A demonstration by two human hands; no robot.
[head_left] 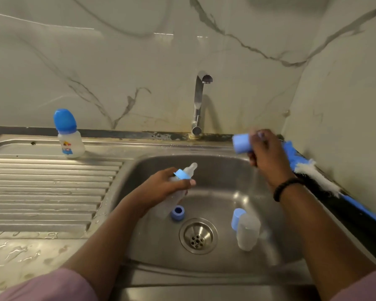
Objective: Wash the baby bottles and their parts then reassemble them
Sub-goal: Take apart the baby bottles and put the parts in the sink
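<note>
My left hand (pixel 165 185) grips a clear baby bottle (pixel 175 199) with a blue collar and teat (pixel 188 170), tilted over the steel sink (pixel 206 164). My right hand (pixel 266 153) holds a blue cap (pixel 241 143) near the sink's back right corner; it is blurred. In the basin lie a blue ring (pixel 178 212) left of the drain (pixel 198 235) and a clear bottle body (pixel 248 232) with a blue cap (pixel 237 218) beside it. A capped, assembled bottle (pixel 68 135) stands on the drainboard's far edge.
A blue and white bottle brush (pixel 308 168) lies along the right counter edge by the wall. The tap (pixel 199 101) rises behind the basin; no water runs from it. The ribbed drainboard (pixel 48 187) stretches left.
</note>
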